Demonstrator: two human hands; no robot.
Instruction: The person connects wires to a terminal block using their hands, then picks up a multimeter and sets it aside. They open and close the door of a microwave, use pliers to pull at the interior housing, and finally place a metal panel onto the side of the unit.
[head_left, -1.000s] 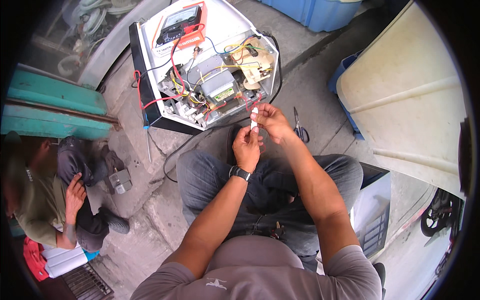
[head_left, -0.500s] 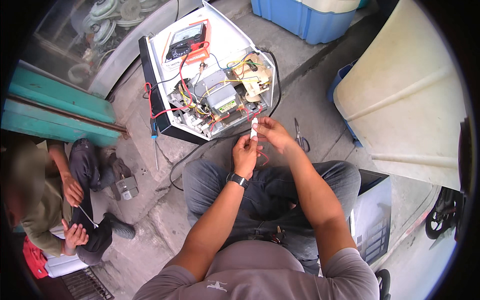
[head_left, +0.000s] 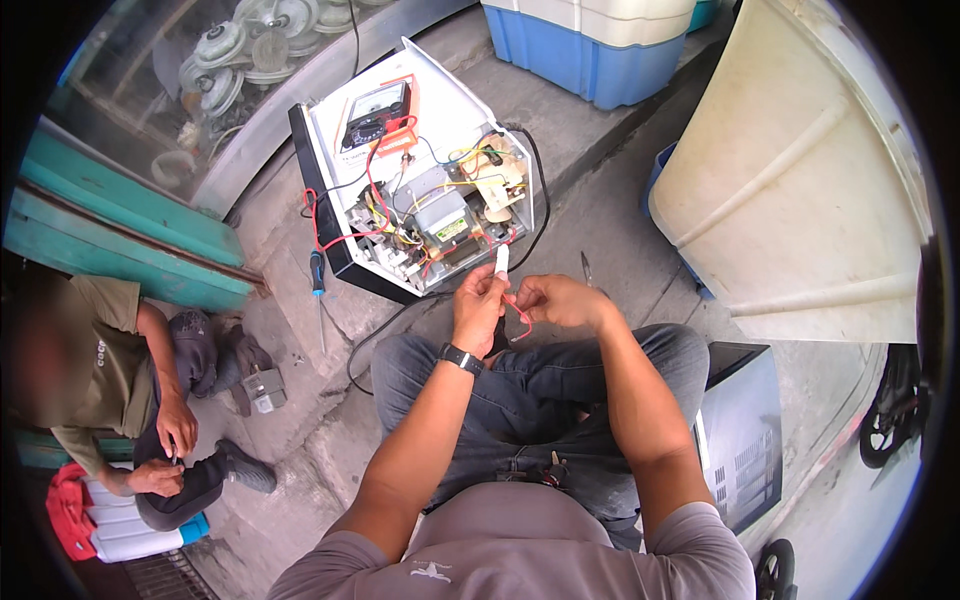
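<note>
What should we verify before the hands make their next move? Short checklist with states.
1. White piece held in left hand: ok.
2. Red wire gripped by right hand: cannot tell; fingers are close to it.
3. Black cord unplugged: cannot tell; no plug visible.
4. Appliance internals covered: not ok; wiring exposed.
5. Meter clear of both hands: ok.
6. Screwdriver clear of both hands: ok; beside the appliance.

Surface markings: small print, poorly legible

In the opened appliance [head_left: 450,95], I note a yellow-green label [head_left: 452,230] on the metal block [head_left: 435,206]; print too small to read. Meter [head_left: 380,108] scale: likewise. Orange-and-white box [head_left: 401,146]: lettering, indistinct. My grey shirt [head_left: 510,560]: white emblem [head_left: 430,571]. Co-worker's shirt [head_left: 118,305]: pale letters [head_left: 100,352].
</note>
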